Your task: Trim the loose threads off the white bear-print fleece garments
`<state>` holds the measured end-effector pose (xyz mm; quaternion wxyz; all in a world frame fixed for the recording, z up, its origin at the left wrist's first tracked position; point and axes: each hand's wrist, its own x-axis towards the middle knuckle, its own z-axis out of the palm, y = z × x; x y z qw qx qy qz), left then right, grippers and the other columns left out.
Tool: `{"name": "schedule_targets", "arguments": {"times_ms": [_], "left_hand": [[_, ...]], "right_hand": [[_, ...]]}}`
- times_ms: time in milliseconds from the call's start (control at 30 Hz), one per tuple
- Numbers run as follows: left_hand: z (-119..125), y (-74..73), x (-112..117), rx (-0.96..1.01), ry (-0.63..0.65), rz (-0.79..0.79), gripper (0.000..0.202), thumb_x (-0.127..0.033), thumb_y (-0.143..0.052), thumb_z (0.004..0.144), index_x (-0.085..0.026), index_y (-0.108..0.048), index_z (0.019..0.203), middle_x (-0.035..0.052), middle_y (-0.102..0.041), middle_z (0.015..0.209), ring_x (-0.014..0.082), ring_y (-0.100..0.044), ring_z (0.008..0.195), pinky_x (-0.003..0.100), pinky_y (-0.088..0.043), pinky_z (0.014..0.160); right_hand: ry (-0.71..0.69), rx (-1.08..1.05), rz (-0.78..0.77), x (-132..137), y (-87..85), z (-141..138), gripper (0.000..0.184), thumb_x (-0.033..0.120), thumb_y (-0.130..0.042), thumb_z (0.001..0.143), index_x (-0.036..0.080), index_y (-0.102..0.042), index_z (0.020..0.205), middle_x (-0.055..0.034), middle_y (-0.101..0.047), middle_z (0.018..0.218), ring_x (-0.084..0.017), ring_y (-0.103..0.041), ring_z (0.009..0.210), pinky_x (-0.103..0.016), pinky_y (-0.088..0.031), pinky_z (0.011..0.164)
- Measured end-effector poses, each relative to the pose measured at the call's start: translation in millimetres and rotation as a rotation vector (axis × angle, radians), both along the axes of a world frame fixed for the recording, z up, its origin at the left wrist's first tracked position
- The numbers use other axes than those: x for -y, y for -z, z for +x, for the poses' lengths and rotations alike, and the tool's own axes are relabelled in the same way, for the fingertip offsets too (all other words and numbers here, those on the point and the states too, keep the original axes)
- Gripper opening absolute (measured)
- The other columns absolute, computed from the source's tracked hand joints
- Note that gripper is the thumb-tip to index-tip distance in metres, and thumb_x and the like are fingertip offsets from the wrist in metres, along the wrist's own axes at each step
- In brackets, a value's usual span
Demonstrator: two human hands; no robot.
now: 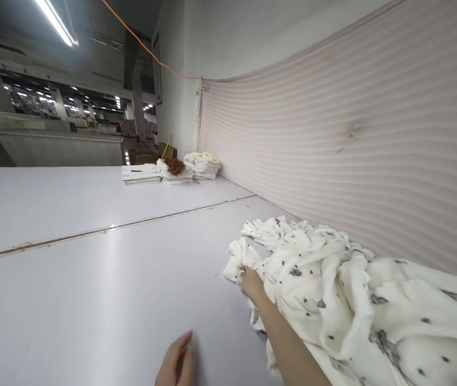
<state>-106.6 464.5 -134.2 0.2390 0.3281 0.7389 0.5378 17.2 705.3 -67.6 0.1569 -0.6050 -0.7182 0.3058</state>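
A heap of white cloth with small dark prints (333,284) lies crumpled on the white table (91,279), against the striped wall covering. My right hand (251,283) reaches into the heap's left edge, fingers closed on a fold of the cloth. My left hand (177,363) rests low on the table near the bottom edge, fingers together and laid flat, holding nothing; only part of it shows.
A pink striped fabric (353,155) hangs along the wall on the right. At the far end of the table sit stacks of folded cloth (202,166), a brown feather duster (174,166) and a flat white stack (140,173). A seam (111,228) crosses the tabletop.
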Motion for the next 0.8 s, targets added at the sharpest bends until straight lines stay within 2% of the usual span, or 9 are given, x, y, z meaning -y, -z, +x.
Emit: {"name": "schedule_targets", "arguments": {"times_ms": [100,200,267,333,433,533,633,733,800], "left_hand": [[-7.5,-44.2,-23.5,-0.007,0.077,-0.032,0.041,-0.04,-0.036,0.089,-0.018,-0.056,0.117,0.0088,-0.06,0.127,0.0249,-0.056,0.118,0.039,-0.049,0.097],[-8.3,-69.6,-60.3,-0.063,0.166,-0.026,0.041,-0.035,-0.036,0.091,-0.018,-0.052,0.124,0.0091,-0.057,0.131,0.022,-0.059,0.113,0.035,-0.05,0.093],[-1.5,-73.3,-81.4,-0.128,0.239,-0.031,0.037,-0.028,-0.041,0.091,-0.019,-0.054,0.124,0.0089,-0.057,0.13,0.0225,-0.056,0.116,0.037,-0.045,0.097],[9.8,-69.3,-93.4,-0.185,0.322,-0.051,0.034,-0.023,-0.051,0.087,-0.02,-0.058,0.12,0.0081,-0.059,0.127,0.0238,-0.053,0.118,0.041,-0.04,0.101],[25.4,-58.4,-92.7,-0.198,0.393,-0.126,0.023,-0.023,-0.061,0.085,-0.017,-0.063,0.107,0.0067,-0.062,0.117,0.0228,-0.058,0.107,0.045,-0.044,0.095],[23.4,-53.3,-72.2,-0.129,0.289,-0.196,0.019,-0.03,-0.057,0.09,-0.015,-0.063,0.1,0.006,-0.064,0.109,0.0211,-0.061,0.099,0.045,-0.047,0.089],[1.9,-60.3,-28.8,-0.017,0.089,-0.172,0.025,-0.032,-0.053,0.092,-0.015,-0.059,0.109,0.0078,-0.061,0.117,0.023,-0.057,0.108,0.048,-0.044,0.095],[-19.3,-75.8,33.8,0.152,0.035,-0.091,0.022,-0.026,-0.05,0.091,-0.018,-0.063,0.106,0.0079,-0.067,0.108,0.0213,-0.063,0.1,0.04,-0.05,0.089],[-29.5,-86.5,77.2,0.289,0.086,-0.028,0.02,-0.025,-0.053,0.085,-0.023,-0.068,0.097,0.0071,-0.072,0.094,0.0196,-0.07,0.081,0.03,-0.056,0.068]], "right_hand": [[-0.031,-0.014,-0.002,34.4,13.5,5.9,0.027,0.03,-0.056,0.094,0.016,-0.057,0.117,-0.0066,-0.062,0.113,-0.019,-0.064,0.092,-0.037,-0.055,0.077],[-0.062,-0.083,0.01,67.4,23.3,13.7,0.027,0.031,-0.054,0.095,0.016,-0.056,0.116,-0.006,-0.063,0.108,-0.017,-0.065,0.085,-0.035,-0.055,0.073],[-0.077,-0.145,0.019,88.6,30.3,19.5,0.026,0.03,-0.049,0.096,0.016,-0.057,0.117,-0.0064,-0.064,0.107,-0.014,-0.066,0.075,-0.032,-0.055,0.068],[-0.08,-0.209,0.025,108.6,37.0,25.2,0.029,0.029,-0.041,0.098,0.019,-0.058,0.118,-0.0077,-0.064,0.111,-0.013,-0.065,0.063,-0.029,-0.055,0.062],[-0.091,-0.292,0.025,132.8,41.1,34.7,0.039,0.033,-0.033,0.097,0.021,-0.057,0.124,-0.0088,-0.063,0.116,-0.013,-0.065,0.055,-0.027,-0.055,0.056],[-0.139,-0.334,0.013,148.4,35.0,47.1,0.046,0.039,-0.031,0.095,0.019,-0.054,0.129,-0.009,-0.064,0.114,-0.014,-0.065,0.057,-0.027,-0.056,0.057],[-0.208,-0.348,0.003,158.5,28.0,50.6,0.052,0.047,-0.035,0.092,0.016,-0.052,0.13,-0.0121,-0.062,0.118,-0.017,-0.065,0.063,-0.03,-0.056,0.065],[-0.184,-0.443,0.034,179.1,29.4,19.5,0.06,0.058,-0.034,0.09,0.02,-0.05,0.132,-0.0128,-0.058,0.127,-0.023,-0.068,0.083,-0.033,-0.056,0.078],[-0.286,-0.511,-0.054,211.5,28.7,-22.8,0.063,0.063,-0.034,0.088,0.023,-0.051,0.133,-0.0111,-0.062,0.124,-0.027,-0.064,0.105,-0.034,-0.052,0.089]]}}
